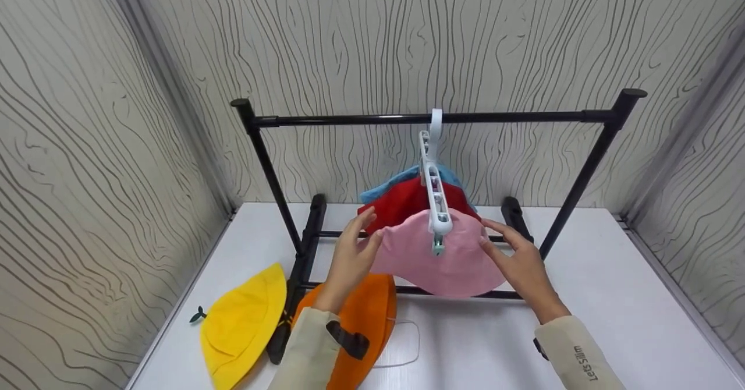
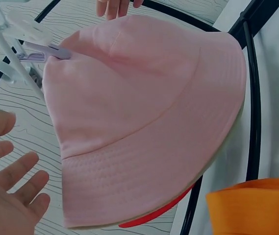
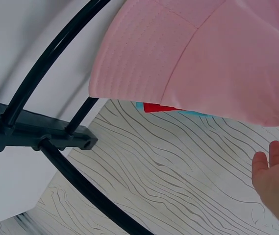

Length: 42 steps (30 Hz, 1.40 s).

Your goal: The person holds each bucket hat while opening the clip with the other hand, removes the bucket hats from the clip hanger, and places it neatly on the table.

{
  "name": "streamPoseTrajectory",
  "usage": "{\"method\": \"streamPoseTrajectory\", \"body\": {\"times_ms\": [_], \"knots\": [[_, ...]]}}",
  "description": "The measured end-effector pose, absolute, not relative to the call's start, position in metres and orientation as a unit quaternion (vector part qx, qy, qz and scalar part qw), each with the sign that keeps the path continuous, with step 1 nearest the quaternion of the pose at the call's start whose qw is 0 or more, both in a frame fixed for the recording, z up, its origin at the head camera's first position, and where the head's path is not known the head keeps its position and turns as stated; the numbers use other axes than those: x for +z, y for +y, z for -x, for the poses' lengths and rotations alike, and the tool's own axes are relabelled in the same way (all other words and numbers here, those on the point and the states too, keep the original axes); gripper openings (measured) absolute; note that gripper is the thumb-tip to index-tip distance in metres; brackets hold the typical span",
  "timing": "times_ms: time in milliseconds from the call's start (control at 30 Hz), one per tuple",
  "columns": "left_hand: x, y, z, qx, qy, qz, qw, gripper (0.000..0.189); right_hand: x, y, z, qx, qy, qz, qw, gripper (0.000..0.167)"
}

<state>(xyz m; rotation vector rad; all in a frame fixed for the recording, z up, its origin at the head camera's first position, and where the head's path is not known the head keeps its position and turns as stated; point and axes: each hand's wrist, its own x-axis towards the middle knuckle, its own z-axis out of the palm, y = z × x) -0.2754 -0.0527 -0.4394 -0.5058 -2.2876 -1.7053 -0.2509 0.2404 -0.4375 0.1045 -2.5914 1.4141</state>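
1. One pink hat [image 1: 465,270] is hung from a white hanger [image 1: 432,166], in front of the others. Its crown is pinched by a purple clip [image 2: 57,51].
2. Left hand [image 1: 351,253] is held beside the hat's left edge. Fingers are spread and slightly bent; nothing is gripped. A gap to the fabric is seen from the left wrist.
3. Right hand [image 1: 520,259] is held at the opposite edge. Fingers are extended, thumb apart; nothing is gripped. Light thumb contact can't be confirmed.
4. Red hat [image 1: 396,204] is hung right behind the pink one, blue hat [image 1: 390,184] behind that; both are partly hidden.
5. Hanger is hooked over the top bar of a black rack [image 1: 349,120], which is stood on a white table [image 1: 611,297].
6. Yellow hat [image 1: 244,320], topped by a green sprout [image 1: 198,314], is laid at the table's left.
7. Orange hat [image 1: 372,300] is laid next to it, partly covered by the left sleeve [image 1: 308,343]. A thin cord [image 1: 418,343] is looped beside it.
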Motion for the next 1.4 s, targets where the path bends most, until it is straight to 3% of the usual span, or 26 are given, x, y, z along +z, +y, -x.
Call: {"method": "streamPoseTrajectory", "body": {"times_ms": [633,1000,1400], "knots": [[-0.414,-0.019,0.288,-0.559,-0.802,0.188,0.094,0.053,-0.427,0.233,0.267,0.454,-0.887,-0.043,0.076,0.061],[-0.409,-0.006,0.296,-0.547,-0.807,0.196,0.103,0.051,-0.424,0.229,0.273,0.443,-0.891,-0.055,0.082,0.062],[-0.404,0.007,0.302,-0.541,-0.809,0.212,0.093,0.052,-0.422,0.223,0.280,0.465,-0.875,-0.088,0.104,0.052]]}}
